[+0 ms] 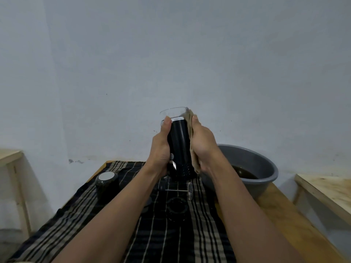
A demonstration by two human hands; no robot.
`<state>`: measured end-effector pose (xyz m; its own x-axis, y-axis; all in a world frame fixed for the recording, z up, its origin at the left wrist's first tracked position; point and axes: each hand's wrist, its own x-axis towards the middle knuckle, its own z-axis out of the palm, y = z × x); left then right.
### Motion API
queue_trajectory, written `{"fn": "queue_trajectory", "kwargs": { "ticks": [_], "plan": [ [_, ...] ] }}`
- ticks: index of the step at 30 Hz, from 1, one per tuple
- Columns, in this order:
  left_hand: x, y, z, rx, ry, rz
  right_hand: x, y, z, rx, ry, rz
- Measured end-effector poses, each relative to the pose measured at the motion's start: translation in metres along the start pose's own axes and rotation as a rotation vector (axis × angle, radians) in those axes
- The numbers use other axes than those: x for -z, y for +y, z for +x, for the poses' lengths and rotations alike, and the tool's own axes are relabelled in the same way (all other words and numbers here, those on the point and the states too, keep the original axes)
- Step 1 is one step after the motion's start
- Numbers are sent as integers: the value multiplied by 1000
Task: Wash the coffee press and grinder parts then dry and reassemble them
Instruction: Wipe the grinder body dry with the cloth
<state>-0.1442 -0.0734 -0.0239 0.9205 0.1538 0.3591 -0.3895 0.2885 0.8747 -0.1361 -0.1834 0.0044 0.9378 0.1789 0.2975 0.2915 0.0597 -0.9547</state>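
I hold the coffee press body (179,147), a black sleeve with a clear glass rim on top, upright above the table. My left hand (160,147) grips its left side, thumb up near the rim. My right hand (202,145) presses a beige cloth (191,141) against its right side, fingers curled round the cloth. On the striped black towel (171,234) below lie the plunger rod with mesh filter (187,190), a black ring-shaped part (176,208) and a dark cylinder with a pale top (107,186).
A grey basin (256,168) of dark water stands at the right on the wooden table (296,224). Pale wooden furniture flanks the table at the left (11,158) and the right (326,194). A bare wall rises behind.
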Motion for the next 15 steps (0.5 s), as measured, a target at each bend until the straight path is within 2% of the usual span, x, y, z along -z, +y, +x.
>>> {"fn": "queue_trajectory", "kwargs": {
  "ticks": [2,6,9,12,15],
  "plan": [
    [1,-2,1,-36,26,31,-3,-4,-1,-11,44,-23],
    [2,4,19,-129,110,214,-14,-4,-6,236,211,-142],
    [-7,14,12,-147,47,295,-18,7,-5,378,263,-266],
    [-9,15,4,-223,59,293,-21,7,0,393,129,-231],
    [-6,14,5,-195,60,243,-3,-14,11,179,-47,-64]
  ]
}}
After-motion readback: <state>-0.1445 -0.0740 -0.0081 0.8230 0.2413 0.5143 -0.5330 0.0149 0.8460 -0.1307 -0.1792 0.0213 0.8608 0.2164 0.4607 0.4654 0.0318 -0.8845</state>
